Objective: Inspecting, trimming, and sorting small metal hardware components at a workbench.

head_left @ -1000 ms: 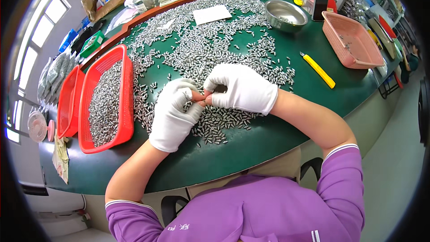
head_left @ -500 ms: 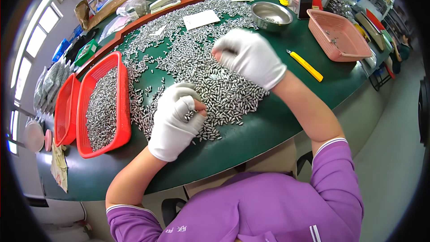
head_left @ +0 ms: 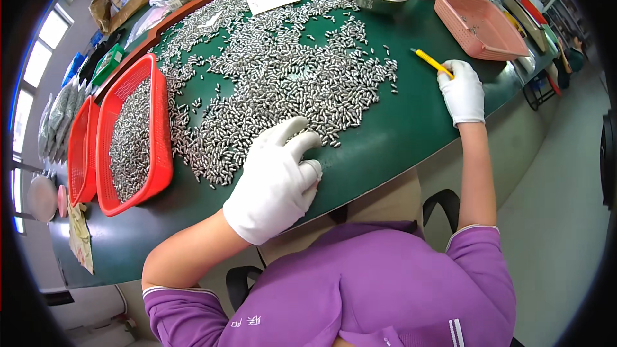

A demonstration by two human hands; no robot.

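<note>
Two red baskets (head_left: 162,132) sit leftmost on the green counter (head_left: 385,132), the nearer one loaded with tiny metal bits (head_left: 132,144). Next, a big messy pile (head_left: 257,83) of the same stuff, left hand (head_left: 276,177) at its near edge, gloved fingers loosely spread. Then a steel bowl (head_left: 379,4) further back, the yellow cutter (head_left: 429,59) pinched by the gloved right hand (head_left: 463,93), and a pink basket (head_left: 457,24) behind.

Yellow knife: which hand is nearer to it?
Right. The right hand covers the near end of the yellow knife; the left hand is far to its left, nearer the person's body.
</note>
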